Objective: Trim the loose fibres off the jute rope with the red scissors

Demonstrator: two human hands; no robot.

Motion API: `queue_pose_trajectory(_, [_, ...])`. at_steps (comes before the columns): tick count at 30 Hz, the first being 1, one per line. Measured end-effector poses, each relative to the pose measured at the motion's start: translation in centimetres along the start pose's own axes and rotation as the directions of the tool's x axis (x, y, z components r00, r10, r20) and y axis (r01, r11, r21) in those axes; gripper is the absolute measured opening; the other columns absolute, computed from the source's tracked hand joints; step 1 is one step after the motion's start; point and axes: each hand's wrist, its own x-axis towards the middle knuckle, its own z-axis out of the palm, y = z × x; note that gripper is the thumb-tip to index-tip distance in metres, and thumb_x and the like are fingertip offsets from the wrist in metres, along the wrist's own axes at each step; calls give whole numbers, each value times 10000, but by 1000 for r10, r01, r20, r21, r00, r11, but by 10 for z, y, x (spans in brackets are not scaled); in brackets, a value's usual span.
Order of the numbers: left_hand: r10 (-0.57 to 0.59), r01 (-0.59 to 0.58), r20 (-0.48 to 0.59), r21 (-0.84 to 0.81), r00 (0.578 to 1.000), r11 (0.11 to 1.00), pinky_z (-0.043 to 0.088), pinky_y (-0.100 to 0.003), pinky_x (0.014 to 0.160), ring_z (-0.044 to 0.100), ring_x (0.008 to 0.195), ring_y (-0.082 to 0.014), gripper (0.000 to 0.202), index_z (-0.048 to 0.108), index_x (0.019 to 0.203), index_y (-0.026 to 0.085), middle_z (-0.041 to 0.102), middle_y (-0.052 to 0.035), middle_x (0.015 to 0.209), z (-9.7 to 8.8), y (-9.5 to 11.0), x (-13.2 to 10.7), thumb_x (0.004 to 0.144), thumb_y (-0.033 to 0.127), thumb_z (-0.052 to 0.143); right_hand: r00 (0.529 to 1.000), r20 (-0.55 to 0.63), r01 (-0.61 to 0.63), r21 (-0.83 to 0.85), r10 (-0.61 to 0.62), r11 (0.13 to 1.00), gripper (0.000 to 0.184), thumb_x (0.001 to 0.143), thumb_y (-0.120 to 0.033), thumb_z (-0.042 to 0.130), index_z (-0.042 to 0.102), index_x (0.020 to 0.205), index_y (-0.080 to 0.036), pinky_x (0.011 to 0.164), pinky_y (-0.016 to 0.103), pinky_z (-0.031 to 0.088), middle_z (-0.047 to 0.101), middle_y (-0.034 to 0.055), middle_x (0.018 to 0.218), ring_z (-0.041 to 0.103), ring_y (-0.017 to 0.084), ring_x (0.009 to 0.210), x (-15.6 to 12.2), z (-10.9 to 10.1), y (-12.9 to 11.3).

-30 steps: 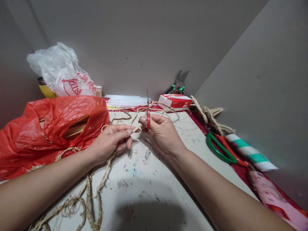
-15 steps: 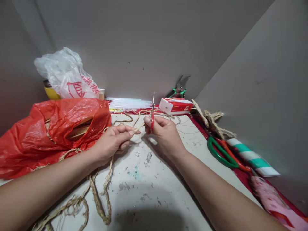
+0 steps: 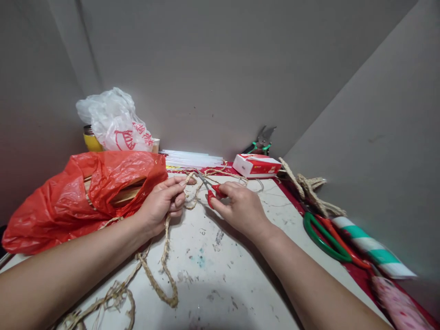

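Note:
My left hand [image 3: 165,201] pinches a braided straw rope [image 3: 168,256] between thumb and forefinger. From that hand the rope hangs down in a loop on the white tabletop and trails to the lower left, where its fibres are frayed. Another stretch curves away behind my fingers along the table's far side. My right hand [image 3: 240,206] holds small red-handled scissors [image 3: 210,195], with fingers in the handle loops. Their blades point forward and left, close to the rope near my left fingertips; whether they touch it I cannot tell.
A red plastic bag [image 3: 51,206] with wooden pieces lies at the left, a white bag [image 3: 117,119] behind it. Glue sticks [image 3: 192,159], a red-and-white box [image 3: 257,166] and pruning shears [image 3: 263,140] line the back. Green-handled scissors [image 3: 323,238] and a striped roll [image 3: 374,247] lie right.
The scissors have swung from upright in my right fist to a working grip, blades now toward the rope by my left hand. The view has shifted slightly.

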Motion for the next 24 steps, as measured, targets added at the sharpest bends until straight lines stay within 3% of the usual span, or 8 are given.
queue_pose_trajectory(10, [21, -23, -67, -32, 998, 999, 157, -137, 359, 172, 362, -26, 111, 515, 872, 186, 354, 93, 460, -1, 1, 1, 810, 229, 596, 997, 51, 68, -106, -62, 992, 174, 784, -313, 553, 555, 656, -196, 612, 278, 321, 592, 21, 673, 503, 161, 665, -2, -2, -3])
queue_pose_trajectory(24, [-1, 2, -25, 29, 1000, 1000, 137, -151, 371, 158, 364, -29, 108, 492, 903, 205, 373, 91, 458, -2, -3, 3, 830, 220, 571, 994, 95, 69, -98, -59, 993, 226, 790, -327, 531, 507, 607, -196, 599, 259, 293, 552, 3, 633, 460, 137, 626, -1, 0, -6])
